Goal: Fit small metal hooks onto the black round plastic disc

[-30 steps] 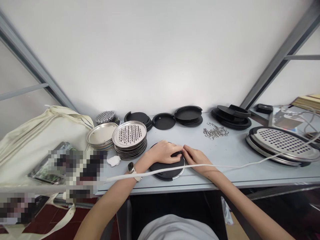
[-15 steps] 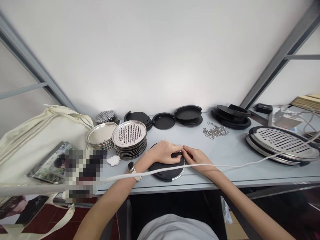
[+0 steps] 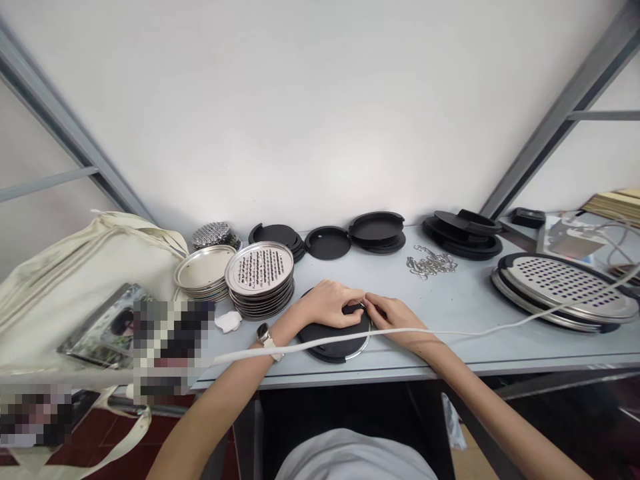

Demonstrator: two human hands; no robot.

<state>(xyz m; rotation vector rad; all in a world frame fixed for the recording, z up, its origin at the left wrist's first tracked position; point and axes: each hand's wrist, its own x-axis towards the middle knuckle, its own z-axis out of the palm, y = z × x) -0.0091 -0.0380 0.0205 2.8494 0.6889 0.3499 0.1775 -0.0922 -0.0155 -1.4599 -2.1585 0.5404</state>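
In front of me, a black round disc (image 3: 330, 341) with a bright metal rim lies flat on the table, partly covered by my hands. My left hand (image 3: 333, 303), wearing a watch (image 3: 264, 333), rests over it, closed on a short black piece (image 3: 353, 309) between thumb and fingers. I cannot tell whether that piece belongs to the disc. Fingertips of my right hand (image 3: 393, 319) pinch at the disc's right edge, touching the left fingertips; what they hold is hidden. Left of the disc stands a stack of round metal graters (image 3: 260, 270).
Metal discs (image 3: 205, 267) stand stacked at left, near a crumpled white scrap (image 3: 228, 322). Black round trays (image 3: 327, 243) line the wall. Metal clips (image 3: 430, 262) lie loose. Perforated metal plates (image 3: 570, 287) sit at right. A white cable (image 3: 480, 332) crosses the view before my forearms.
My fingertips have shifted very slightly at the disc's edge, the right ones closing nearer the end of the black piece. The disc and the stacks stay in place.
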